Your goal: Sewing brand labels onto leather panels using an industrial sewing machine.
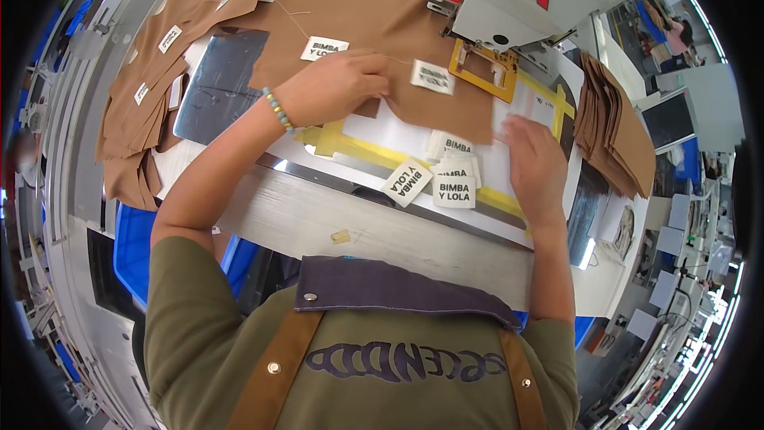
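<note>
My left hand (342,86) is closed, its fingertips pinching the lifted edge of a brown fabric piece (374,28). One white label with dark lettering (432,77) lies on that fabric, right of the hand. Another white label (322,48) is partly covered by the hand. My right hand (535,155) rests low over a white template sheet edged with yellow tape, just right of the fabric's corner. Its fingers are slightly bent and apart, with nothing visible in them. Several loose white labels (454,190) lie overlapping between the hands, nearer to me.
A sewing machine head (521,0) with a yellow metal clamp frame (483,70) stands over the fabric's right side. Brown pieces are stacked at right (613,123); labelled brown pieces (143,123) overlap at left. A blue bin (134,247) sits below the table's left edge.
</note>
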{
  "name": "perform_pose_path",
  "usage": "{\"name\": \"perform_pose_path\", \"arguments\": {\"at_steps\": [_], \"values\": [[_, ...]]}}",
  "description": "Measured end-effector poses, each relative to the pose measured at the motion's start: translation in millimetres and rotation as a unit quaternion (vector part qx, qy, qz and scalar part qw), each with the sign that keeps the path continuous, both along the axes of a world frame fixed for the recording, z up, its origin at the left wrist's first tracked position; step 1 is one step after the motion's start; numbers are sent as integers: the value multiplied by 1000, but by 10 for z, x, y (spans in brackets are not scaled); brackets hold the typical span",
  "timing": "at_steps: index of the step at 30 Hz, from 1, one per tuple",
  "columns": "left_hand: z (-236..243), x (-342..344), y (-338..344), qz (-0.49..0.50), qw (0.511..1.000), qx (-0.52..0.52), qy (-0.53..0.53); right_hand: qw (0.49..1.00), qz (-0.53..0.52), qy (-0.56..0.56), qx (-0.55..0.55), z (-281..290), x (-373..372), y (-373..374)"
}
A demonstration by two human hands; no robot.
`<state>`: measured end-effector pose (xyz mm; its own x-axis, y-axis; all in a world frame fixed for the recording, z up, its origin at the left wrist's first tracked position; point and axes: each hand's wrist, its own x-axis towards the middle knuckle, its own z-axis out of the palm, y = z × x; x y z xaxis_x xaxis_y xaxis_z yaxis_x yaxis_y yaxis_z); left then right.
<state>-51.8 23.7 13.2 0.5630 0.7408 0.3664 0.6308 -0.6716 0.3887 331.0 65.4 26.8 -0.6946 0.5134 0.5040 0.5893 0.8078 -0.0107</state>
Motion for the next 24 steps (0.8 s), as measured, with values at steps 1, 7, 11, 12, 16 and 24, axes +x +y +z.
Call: {"name": "perform_pose_path", "arguments": {"at_steps": [1,7,11,12,16,24], "values": [[13,-73,-57,51,998,8,35,1000,-3,0,-1,19,22,8],[338,-569,-334,173,978,-109,37,993,-64,14,-96,-45,247,57],[177,-1244,-16,224,974,10,-8,994,-52,15,-98,-156,328,81],[80,-1509,118,258,964,69,-5,993,-62,14,-95,-199,351,72],[-382,-2791,243,376,870,171,269,992,-57,18,-113,-175,346,29],[-4,-2437,-274,585,638,-357,351,987,-78,-3,-141,-185,351,21]]}}
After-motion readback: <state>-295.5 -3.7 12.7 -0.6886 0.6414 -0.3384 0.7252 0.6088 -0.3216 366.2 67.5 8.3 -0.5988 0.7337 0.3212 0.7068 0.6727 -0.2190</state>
